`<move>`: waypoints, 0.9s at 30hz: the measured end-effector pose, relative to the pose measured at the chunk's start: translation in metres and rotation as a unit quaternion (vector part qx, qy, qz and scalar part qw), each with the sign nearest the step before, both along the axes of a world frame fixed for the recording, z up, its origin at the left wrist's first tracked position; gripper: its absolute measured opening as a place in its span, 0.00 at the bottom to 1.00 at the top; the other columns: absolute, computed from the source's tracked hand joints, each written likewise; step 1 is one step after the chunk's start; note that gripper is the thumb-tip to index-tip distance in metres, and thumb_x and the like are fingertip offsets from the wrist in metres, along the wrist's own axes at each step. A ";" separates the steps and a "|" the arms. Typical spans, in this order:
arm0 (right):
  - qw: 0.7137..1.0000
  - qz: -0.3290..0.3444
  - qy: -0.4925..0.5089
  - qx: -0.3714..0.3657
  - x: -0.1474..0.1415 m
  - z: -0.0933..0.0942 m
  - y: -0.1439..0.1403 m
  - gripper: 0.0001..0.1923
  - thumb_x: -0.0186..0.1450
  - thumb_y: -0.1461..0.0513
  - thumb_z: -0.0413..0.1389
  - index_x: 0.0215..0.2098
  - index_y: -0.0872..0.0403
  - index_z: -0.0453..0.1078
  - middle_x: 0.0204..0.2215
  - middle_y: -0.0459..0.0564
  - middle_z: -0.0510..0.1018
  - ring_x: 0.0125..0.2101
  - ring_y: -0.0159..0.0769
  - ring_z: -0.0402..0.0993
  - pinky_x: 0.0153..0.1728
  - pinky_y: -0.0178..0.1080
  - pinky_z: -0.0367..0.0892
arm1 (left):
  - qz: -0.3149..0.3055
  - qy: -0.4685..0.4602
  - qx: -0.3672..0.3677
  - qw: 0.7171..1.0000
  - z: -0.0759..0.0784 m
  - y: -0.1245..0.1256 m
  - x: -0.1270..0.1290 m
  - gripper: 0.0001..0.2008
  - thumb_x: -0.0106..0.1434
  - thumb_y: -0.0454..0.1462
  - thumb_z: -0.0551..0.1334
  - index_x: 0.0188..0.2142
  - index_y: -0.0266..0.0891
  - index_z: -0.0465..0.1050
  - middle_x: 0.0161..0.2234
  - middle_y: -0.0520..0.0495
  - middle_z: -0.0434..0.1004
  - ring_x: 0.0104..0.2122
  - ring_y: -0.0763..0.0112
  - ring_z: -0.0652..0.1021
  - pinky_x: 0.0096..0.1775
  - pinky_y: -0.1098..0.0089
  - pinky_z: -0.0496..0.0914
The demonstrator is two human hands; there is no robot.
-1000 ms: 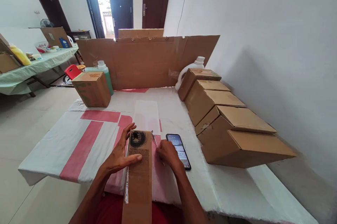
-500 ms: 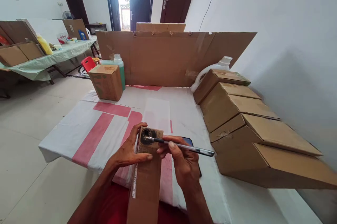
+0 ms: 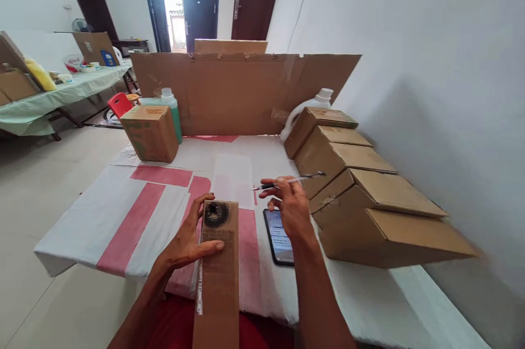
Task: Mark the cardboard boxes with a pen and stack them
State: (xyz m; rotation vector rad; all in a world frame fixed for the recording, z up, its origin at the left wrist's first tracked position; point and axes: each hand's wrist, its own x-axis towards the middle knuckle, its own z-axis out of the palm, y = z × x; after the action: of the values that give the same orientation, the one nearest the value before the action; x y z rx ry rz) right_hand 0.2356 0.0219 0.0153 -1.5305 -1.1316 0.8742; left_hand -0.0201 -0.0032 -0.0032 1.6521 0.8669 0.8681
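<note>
A long narrow cardboard box (image 3: 221, 283) stands up from my lap against the table's front edge. Near its far end is a hole ringed with black scribbled ink. My left hand (image 3: 192, 237) grips the box by its left side, thumb lying over the top face. Above the table, to the right of the box, my right hand (image 3: 289, 201) holds a pen (image 3: 268, 187) between its fingers, tip pointing left and away from the box. A phone (image 3: 279, 239) with a lit screen lies beneath my right wrist, partly covered by it.
Several cardboard boxes (image 3: 381, 185) line the table's right side, near a white jug (image 3: 311, 105). At the back stands a cardboard panel (image 3: 233, 94). A small carton (image 3: 151, 133) and a green bottle (image 3: 174, 116) are at the back left. Another table (image 3: 82, 92) stands farther left.
My right hand has lifted the pen off the inked hole and moved it up and right. More of the phone shows. The view has turned slightly right; my left hand keeps its grip.
</note>
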 end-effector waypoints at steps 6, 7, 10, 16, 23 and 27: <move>0.953 0.068 -0.190 -0.226 -0.018 -0.055 0.027 0.14 0.72 0.56 0.60 0.49 0.57 0.73 0.44 0.52 0.80 0.38 0.37 0.80 0.39 0.43 0.78 | 0.018 0.023 -0.014 0.999 -0.002 -0.001 -0.006 0.43 0.59 0.51 0.70 0.68 0.49 0.51 0.68 0.42 0.58 0.66 0.48 0.67 0.65 0.54 0.63; 0.944 0.071 -0.211 -0.243 -0.024 -0.063 0.026 0.16 0.72 0.55 0.61 0.53 0.56 0.72 0.49 0.53 0.79 0.43 0.40 0.79 0.44 0.46 0.78 | 0.019 0.027 -0.013 0.999 -0.002 0.000 -0.007 0.43 0.60 0.51 0.70 0.68 0.50 0.51 0.68 0.41 0.59 0.66 0.48 0.67 0.65 0.53 0.63; 0.926 0.058 -0.261 -0.267 -0.038 -0.073 0.018 0.19 0.72 0.55 0.60 0.57 0.54 0.71 0.55 0.55 0.76 0.49 0.44 0.77 0.49 0.51 0.76 | 0.024 0.036 -0.009 0.999 -0.002 0.000 -0.008 0.43 0.60 0.52 0.69 0.68 0.50 0.51 0.68 0.40 0.58 0.65 0.46 0.69 0.65 0.52 0.65; 0.901 -0.019 -0.348 -0.260 -0.014 -0.065 -0.020 0.23 0.72 0.51 0.57 0.57 0.58 0.70 0.53 0.65 0.76 0.56 0.53 0.74 0.54 0.48 0.69 | 0.042 0.027 0.007 0.999 -0.004 -0.002 -0.008 0.42 0.59 0.53 0.70 0.68 0.51 0.54 0.70 0.41 0.58 0.66 0.44 0.68 0.64 0.51 0.67; 0.876 -0.093 -0.355 -0.312 0.031 -0.077 -0.061 0.34 0.58 0.53 0.69 0.55 0.64 0.69 0.56 0.73 0.73 0.60 0.65 0.69 0.54 0.54 0.67 | 0.029 0.019 0.014 0.999 -0.003 -0.003 0.000 0.42 0.59 0.53 0.70 0.67 0.51 0.54 0.70 0.42 0.56 0.66 0.46 0.68 0.63 0.52 0.67; 0.907 -0.094 -0.290 -0.291 0.036 -0.088 -0.057 0.33 0.55 0.52 0.69 0.51 0.64 0.70 0.52 0.75 0.78 0.53 0.63 0.76 0.48 0.50 0.70 | 0.021 0.013 0.001 1.000 0.000 -0.006 0.000 0.43 0.59 0.52 0.69 0.68 0.51 0.52 0.70 0.41 0.56 0.67 0.46 0.66 0.65 0.51 0.64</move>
State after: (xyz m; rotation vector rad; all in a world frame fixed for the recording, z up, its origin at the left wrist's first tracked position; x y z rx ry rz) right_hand 0.2720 -0.0346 -0.0731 -2.4711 -1.1522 0.6647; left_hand -0.0203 -0.0091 -0.0032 1.6556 0.9226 0.8780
